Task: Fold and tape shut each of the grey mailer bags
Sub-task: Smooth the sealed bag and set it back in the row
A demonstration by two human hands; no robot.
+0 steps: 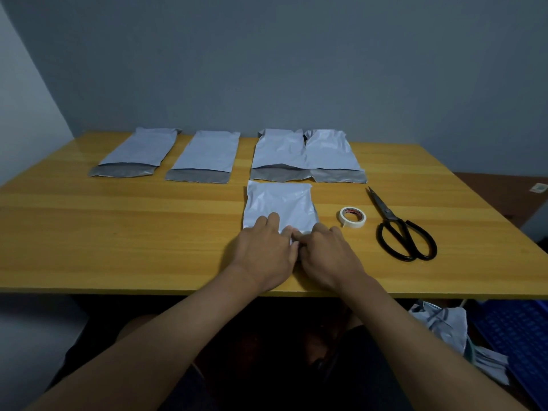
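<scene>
A grey mailer bag [280, 203] lies flat on the wooden table [118, 232] near the front middle. My left hand [265, 252] and my right hand [327, 256] rest side by side on its near end, fingers pressing down on the folded edge, which they mostly hide. Several more grey mailer bags lie in a row at the back: one at far left [139, 151], one beside it [207, 154], and two touching each other [278, 152] [330, 152], all with dark flaps open toward me. A roll of white tape [352, 216] sits just right of my right hand.
Black scissors [400, 229] lie right of the tape, blades pointing away. Crumpled grey plastic [444, 324] and a blue crate [522, 336] sit on the floor at the lower right. A grey wall stands behind the table.
</scene>
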